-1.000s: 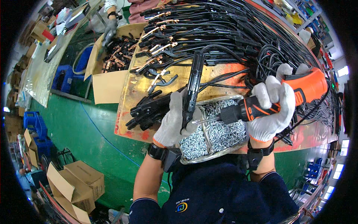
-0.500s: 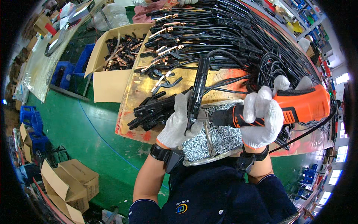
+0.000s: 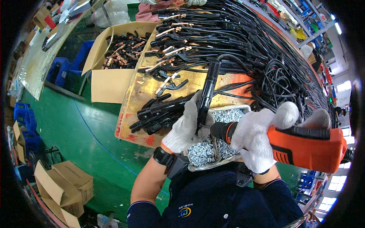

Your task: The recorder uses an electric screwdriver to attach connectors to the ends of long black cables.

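My left hand (image 3: 184, 129), in a white knit glove, is closed around the lower end of a black welding electrode-holder handle (image 3: 210, 85). The handle stands tilted, and a black cable curves from its upper end. My right hand (image 3: 256, 133), also gloved, grips an orange and black power screwdriver (image 3: 308, 148) near its front. The screwdriver's black nose points left and almost meets the handle's lower end by my left fingers; its tip is hidden. Beneath both hands sits a plastic-lined tray (image 3: 205, 167) of small silvery screws (image 3: 200, 154). More black handles (image 3: 163, 110) lie beside my left hand.
Rows of cabled electrode holders (image 3: 224, 38) cover the table's far side. Loose cable coils (image 3: 283, 81) lie on the right. An open carton (image 3: 114, 85) of copper-and-black parts adjoins the table's left edge. At the far edge, another person's gloved hand (image 3: 195, 2) shows.
The screwdriver's rear end has swung down and toward me, and my right hand has shifted with it. My left hand still holds the handle, slightly farther right in view.
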{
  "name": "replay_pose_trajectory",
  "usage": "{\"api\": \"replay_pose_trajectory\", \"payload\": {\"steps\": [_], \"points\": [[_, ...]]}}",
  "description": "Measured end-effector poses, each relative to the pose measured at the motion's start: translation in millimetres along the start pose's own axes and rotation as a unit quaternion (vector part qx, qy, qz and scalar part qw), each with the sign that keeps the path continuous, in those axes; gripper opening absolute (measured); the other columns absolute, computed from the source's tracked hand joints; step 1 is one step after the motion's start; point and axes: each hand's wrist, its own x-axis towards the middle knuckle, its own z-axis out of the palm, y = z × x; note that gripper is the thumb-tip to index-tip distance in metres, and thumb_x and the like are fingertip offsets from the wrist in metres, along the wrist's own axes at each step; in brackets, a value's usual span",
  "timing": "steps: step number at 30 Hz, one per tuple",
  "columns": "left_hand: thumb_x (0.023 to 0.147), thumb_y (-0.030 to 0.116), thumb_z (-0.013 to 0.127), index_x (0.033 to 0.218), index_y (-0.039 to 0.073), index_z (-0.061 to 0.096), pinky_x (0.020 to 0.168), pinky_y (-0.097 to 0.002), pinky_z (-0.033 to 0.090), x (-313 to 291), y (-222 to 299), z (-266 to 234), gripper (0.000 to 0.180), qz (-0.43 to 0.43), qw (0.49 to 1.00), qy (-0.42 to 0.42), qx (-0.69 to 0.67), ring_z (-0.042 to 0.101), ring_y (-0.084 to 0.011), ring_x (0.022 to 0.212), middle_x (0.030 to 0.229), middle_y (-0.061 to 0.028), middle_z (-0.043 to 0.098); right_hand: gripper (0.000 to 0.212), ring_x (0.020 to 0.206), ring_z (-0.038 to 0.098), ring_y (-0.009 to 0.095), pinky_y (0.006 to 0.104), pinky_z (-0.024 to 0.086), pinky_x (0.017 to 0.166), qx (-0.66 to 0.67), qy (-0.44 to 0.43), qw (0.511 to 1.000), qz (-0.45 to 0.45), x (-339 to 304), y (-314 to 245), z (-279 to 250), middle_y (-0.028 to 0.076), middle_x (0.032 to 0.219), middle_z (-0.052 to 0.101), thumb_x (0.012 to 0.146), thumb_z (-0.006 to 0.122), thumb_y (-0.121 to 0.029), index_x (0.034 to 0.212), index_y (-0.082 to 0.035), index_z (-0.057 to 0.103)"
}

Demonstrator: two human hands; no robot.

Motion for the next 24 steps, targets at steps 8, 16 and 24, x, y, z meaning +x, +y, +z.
{"api": "replay_pose_trajectory", "payload": {"steps": [8, 16, 24], "points": [[0.099, 0.065, 0.034, 0.155, 0.017, 0.024, 0.049, -0.0213, 0.039, 8, 3, 2, 0.075, -0.152, 0.959, 0.013, -0.239, 0.045, -0.008, 0.058, 0.083, -0.0022, 0.054, 0.03, 0.051, 0.055, 0.019, 0.0323, 0.043, 0.047, -0.334, 0.22, 0.916, -0.013, -5, 9, 16, 0.01, 0.064, 0.057, 0.092, 0.04, -0.03, 0.114, -0.011, 0.045], [0.094, 0.061, 0.056, 0.14, 0.008, 0.038, 0.042, -0.0215, 0.032, 10, -13, 3, 0.073, -0.089, 0.962, -0.037, -0.254, 0.046, -0.0091, 0.049, 0.082, -0.0027, 0.06, 0.043, 0.062, 0.052, 0.015, 0.0274, 0.046, 0.055, -0.618, 0.064, 0.783, -0.03, -33, -28, -8, 0.011, 0.099, 0.059, 0.085, 0.05, 0.009, 0.125, -0.004, 0.042], [0.094, 0.009, 0.057, 0.13, 0.012, 0.041, 0.035, -0.024, 0.035, 3, 13, 11, 0.04, -0.137, 0.961, 0.0, -0.239, 0.041, -0.0089, 0.041, 0.07, -0.0031, 0.053, 0.006, 0.057, 0.057, 0.016, 0.0296, 0.048, 0.055, -0.397, 0.485, 0.766, -0.14, -72, -59, 13, 0.008, 0.07, 0.06, 0.095, 0.058, -0.004, 0.095, 0.002, 0.056]]}}
